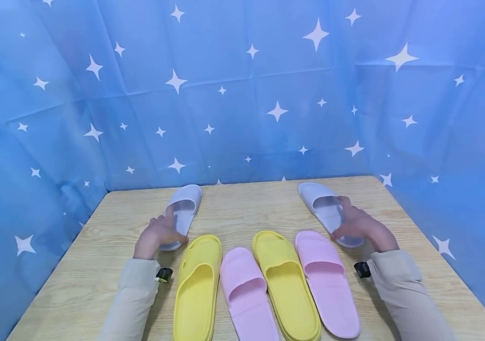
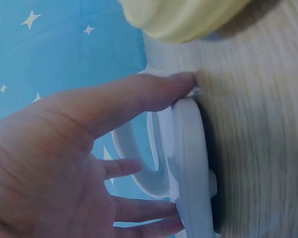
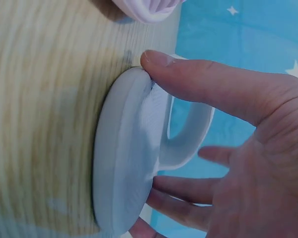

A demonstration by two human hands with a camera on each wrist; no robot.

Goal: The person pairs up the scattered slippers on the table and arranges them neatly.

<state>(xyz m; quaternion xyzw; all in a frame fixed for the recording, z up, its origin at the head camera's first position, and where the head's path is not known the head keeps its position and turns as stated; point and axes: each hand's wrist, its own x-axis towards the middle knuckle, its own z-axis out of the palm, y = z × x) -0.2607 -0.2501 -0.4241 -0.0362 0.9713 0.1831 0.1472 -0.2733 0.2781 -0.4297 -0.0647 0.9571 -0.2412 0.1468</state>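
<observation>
Two white slippers lie near the back of the table, toes away from me. The left white slipper [image 1: 188,201] is held at its heel end by my left hand [image 1: 157,234], thumb [image 2: 169,89] on the inner edge and fingers along the outer side. The other white slipper [image 1: 316,194] is gripped in the same way by my right hand [image 1: 363,227]; its thumb [image 3: 161,64] lies at the inner edge. In the right wrist view that slipper's sole sits on the wood. A dark shadow runs beneath the left one in the left wrist view.
Between the forearms stand, alternating, a yellow slipper [image 1: 197,289], a pink slipper [image 1: 248,293], another yellow slipper [image 1: 287,284] and another pink slipper [image 1: 327,284]. A blue star-patterned curtain [image 1: 233,109] borders the wooden table [image 1: 242,213] at the back and sides.
</observation>
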